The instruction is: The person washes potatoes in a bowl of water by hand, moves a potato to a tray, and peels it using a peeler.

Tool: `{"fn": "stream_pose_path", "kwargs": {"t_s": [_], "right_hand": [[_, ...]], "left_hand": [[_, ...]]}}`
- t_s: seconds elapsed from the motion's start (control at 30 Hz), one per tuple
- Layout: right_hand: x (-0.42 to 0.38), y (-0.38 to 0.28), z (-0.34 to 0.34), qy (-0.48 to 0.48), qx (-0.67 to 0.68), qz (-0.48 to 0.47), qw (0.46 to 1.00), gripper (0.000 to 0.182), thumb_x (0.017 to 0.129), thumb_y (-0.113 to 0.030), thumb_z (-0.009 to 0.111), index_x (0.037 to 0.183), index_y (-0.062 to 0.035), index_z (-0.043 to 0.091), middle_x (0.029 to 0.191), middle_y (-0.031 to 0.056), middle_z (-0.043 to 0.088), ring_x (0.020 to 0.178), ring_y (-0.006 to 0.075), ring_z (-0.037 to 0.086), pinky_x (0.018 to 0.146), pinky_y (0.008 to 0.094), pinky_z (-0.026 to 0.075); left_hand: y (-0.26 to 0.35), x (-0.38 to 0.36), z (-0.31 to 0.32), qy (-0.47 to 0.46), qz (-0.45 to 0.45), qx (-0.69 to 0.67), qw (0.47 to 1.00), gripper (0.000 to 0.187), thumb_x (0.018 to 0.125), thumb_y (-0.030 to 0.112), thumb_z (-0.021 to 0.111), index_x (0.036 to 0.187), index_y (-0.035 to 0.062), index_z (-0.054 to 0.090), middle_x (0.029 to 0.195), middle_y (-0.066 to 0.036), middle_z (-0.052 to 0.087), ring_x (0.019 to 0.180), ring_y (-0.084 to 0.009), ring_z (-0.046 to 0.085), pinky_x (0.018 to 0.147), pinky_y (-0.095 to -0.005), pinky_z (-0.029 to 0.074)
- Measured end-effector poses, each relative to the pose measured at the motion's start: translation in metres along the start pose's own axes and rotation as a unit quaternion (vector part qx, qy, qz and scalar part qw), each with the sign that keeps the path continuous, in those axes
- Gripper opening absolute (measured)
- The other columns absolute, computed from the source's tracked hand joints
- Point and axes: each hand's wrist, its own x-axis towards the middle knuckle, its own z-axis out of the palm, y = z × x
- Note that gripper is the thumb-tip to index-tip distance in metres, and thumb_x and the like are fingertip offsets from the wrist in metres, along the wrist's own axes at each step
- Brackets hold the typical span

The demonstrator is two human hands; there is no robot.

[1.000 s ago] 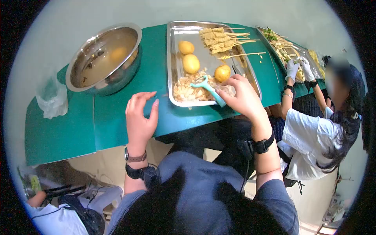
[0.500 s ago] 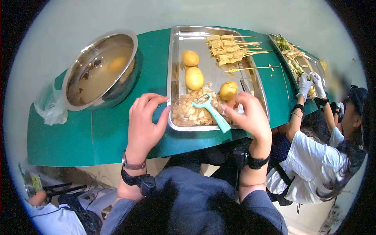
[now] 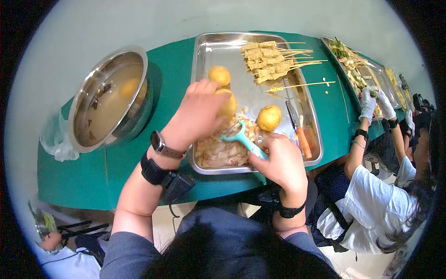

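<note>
My left hand (image 3: 197,109) reaches over the left side of the metal tray (image 3: 223,44), its fingers curved round a yellow potato (image 3: 227,106) that they partly cover. Low in the tray, my right hand (image 3: 281,160) grips the handle of a turquoise peeler (image 3: 242,137) between thumb and fingers. The peeler's head rests over a heap of pale peelings (image 3: 218,153). A second potato (image 3: 219,75) lies just beyond my left hand, and a partly peeled potato (image 3: 269,118) sits above my right. To the right lies a knife with an orange handle (image 3: 304,143).
Skewered food pieces (image 3: 265,60) fill the tray's upper right. A metal bowl (image 3: 76,123) with cloudy water and a potato stands left, beside a plastic bag (image 3: 58,139). At right, a co-worker's gloved hands (image 3: 374,104) work over another tray (image 3: 341,69).
My left hand has moved forward and right from beside the tray onto the potato. My right hand has lowered and closed on the peeler's handle. The view has shifted slightly, revealing the knife.
</note>
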Motion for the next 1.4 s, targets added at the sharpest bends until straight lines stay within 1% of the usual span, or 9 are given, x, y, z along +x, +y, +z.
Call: {"fn": "stream_pose_path", "kwargs": {"t_s": [0.13,0.27,0.37,0.4,0.53,0.63,1.17,1.23,1.4], "right_hand": [[-0.003,0.005,-0.006,0.079,0.067,-0.005,0.995,0.028,0.068,-0.027,0.07,0.072,0.0,0.065,0.07,0.0152,0.057,0.071,0.0333,0.059,0.069,0.0411,0.046],[-0.004,0.006,-0.016,0.12,0.106,0.014,0.987,0.02,0.069,-0.018,0.072,0.074,0.0006,0.066,0.068,0.013,0.06,0.065,0.0295,0.06,0.086,0.0368,0.044],[-0.003,0.007,-0.014,0.142,0.164,0.029,0.976,0.019,0.071,-0.015,0.072,0.077,0.0019,0.067,0.07,0.0134,0.065,0.063,0.0235,0.062,0.086,0.0348,0.044],[-0.002,0.01,-0.012,0.138,0.156,0.015,0.978,0.018,0.071,-0.011,0.073,0.081,0.0029,0.068,0.073,0.0133,0.067,0.064,0.0173,0.063,0.078,0.0311,0.047],[0.003,0.015,-0.005,0.207,0.187,-0.018,0.96,0.018,0.07,-0.003,0.074,0.087,0.0024,0.068,0.077,0.0097,0.068,0.071,0.0126,0.062,0.065,0.0242,0.048],[0.007,0.015,-0.005,0.202,0.213,0.016,0.956,0.019,0.072,-0.003,0.073,0.089,0.0022,0.068,0.079,0.0094,0.068,0.074,0.0116,0.063,0.067,0.0242,0.048],[0.007,0.026,0.003,0.288,0.152,0.001,0.945,0.02,0.074,-0.004,0.072,0.092,0.001,0.067,0.084,0.0095,0.069,0.078,0.0119,0.064,0.071,0.0241,0.049],[0.008,0.028,0.005,0.304,0.171,0.004,0.937,0.02,0.071,-0.01,0.075,0.089,-0.0046,0.068,0.083,0.0092,0.069,0.073,0.0184,0.063,0.068,0.0282,0.047],[0.008,0.031,0.007,0.313,0.202,0.004,0.928,0.02,0.07,-0.013,0.076,0.088,-0.0074,0.069,0.083,0.0092,0.069,0.071,0.022,0.063,0.067,0.0306,0.045]], "left_hand": [[-0.01,0.009,0.005,0.011,-0.001,0.009,1.0,0.05,0.067,0.024,0.072,0.113,0.0115,0.059,0.116,-0.017,0.049,0.11,-0.0347,0.046,0.095,-0.0424,0.034],[-0.023,0.016,0.012,0.0,0.051,-0.026,0.998,0.052,0.065,0.026,0.072,0.113,0.0107,0.059,0.11,-0.016,0.051,0.105,-0.0328,0.047,0.093,-0.0412,0.034],[-0.029,0.018,0.015,-0.014,0.07,-0.035,0.997,0.055,0.064,0.028,0.073,0.114,0.0095,0.058,0.106,-0.014,0.052,0.103,-0.031,0.048,0.091,-0.0403,0.035],[-0.028,0.019,0.013,-0.021,0.072,-0.039,0.996,0.056,0.064,0.029,0.073,0.114,0.0088,0.058,0.105,-0.014,0.052,0.102,-0.0306,0.048,0.091,-0.0399,0.035],[-0.032,0.022,0.024,-0.005,0.064,-0.063,0.996,0.062,0.062,0.034,0.075,0.115,0.0073,0.057,0.101,-0.012,0.054,0.101,-0.0292,0.048,0.089,-0.0385,0.034],[-0.032,0.023,0.025,-0.029,0.071,-0.046,0.996,0.066,0.061,0.035,0.076,0.116,0.007,0.056,0.1,-0.012,0.056,0.101,-0.029,0.049,0.09,-0.0383,0.034],[-0.043,0.022,0.019,-0.026,0.087,-0.105,0.99,0.068,0.061,0.04,0.078,0.116,0.0069,0.058,0.105,-0.012,0.06,0.1,-0.0305,0.055,0.089,-0.0392,0.041],[-0.042,0.016,0.011,-0.005,0.093,-0.094,0.991,0.069,0.061,0.042,0.078,0.119,0.0082,0.057,0.108,-0.012,0.06,0.103,-0.0302,0.055,0.094,-0.0405,0.04],[-0.012,-0.011,-0.015,-0.017,0.015,-0.142,0.99,0.073,0.06,0.046,0.079,0.12,0.0118,0.057,0.112,-0.009,0.061,0.111,-0.0268,0.054,0.108,-0.053,0.018]]}}
